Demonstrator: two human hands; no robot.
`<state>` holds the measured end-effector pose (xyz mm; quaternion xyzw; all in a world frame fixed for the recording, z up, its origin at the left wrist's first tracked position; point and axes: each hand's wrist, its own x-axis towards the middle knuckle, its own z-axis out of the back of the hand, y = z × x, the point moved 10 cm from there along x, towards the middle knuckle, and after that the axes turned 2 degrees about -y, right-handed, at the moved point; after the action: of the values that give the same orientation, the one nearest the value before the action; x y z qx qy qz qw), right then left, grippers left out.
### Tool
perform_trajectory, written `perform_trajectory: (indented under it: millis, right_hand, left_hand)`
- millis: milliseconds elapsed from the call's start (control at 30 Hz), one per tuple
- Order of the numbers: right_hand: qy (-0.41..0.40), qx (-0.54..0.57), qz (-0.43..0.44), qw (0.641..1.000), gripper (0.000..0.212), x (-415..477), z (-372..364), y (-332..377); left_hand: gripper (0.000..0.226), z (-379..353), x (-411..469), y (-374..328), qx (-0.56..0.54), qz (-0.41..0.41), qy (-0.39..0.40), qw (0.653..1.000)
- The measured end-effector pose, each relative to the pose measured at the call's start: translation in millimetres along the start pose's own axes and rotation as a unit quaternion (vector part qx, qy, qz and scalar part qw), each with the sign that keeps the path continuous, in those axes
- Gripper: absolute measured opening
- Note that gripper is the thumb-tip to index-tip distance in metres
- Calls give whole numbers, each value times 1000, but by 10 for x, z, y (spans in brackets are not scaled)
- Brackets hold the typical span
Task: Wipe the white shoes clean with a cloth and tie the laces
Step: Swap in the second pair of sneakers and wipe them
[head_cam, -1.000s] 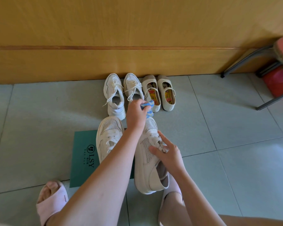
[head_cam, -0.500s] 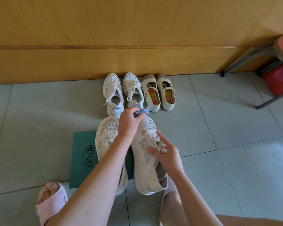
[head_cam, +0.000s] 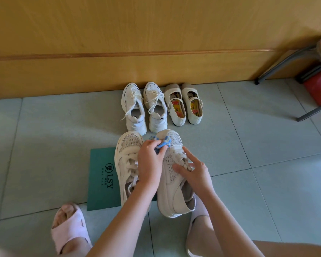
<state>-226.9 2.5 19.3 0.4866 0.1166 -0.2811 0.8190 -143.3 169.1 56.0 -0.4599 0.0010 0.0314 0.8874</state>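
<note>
Down on the tiled floor [head_cam: 44,145] in front of the person it's the wiping step. Their left hand [head_cam: 150,162] has a blue cloth [head_cam: 162,143] bunched in curled fingers and pressed on the toe of the white shoe [head_cam: 171,184], and the right hand [head_cam: 194,173] grips it across the laces [head_cam: 180,156], thumb one side, fingers the other. That shoe runs lengthwise away from them, toe toward the wall [head_cam: 156,34] and heel toward them, just beside its mate [head_cam: 127,164] on a green card [head_cam: 100,180]. Next I'd guess the cloth needs working back along the sides, tying after.
</note>
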Motion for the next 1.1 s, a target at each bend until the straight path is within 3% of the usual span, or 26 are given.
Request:
perform_trajectory:
  millis: [233,467,533,600,700,767,1100]
  right_hand:
    - [-2,17,-3,1000,69,15,0,-40]
    - [-7,-8,-2,1000,68,-9,-42,-21]
    - [-11,-20,-1,1000,67,-12,-44,-7]
    - [-12,-27,2,1000,66,-16,-47,10]
    - [-9,-50,4,999,66,-14,-72,34]
    - [-11,-50,6,999,66,-8,-77,39]
    - [-25,-13,-3,1000,63,-41,-58,-27]
  left_hand:
    - [24,11,-188,-21,-11,16,27,999]
    - [25,62,444,-219,-17,-23,7,1000]
    - [29,-55,647,-383,13,-51,46,998]
    - [30,-297,762,-533,51,-87,134,986]
    - [27,-680,716,-623,147,-145,277,939]
    - [27,-758,693,-599,189,-156,305,920]
    - [29,-449,506,-463,154,-173,185,955]
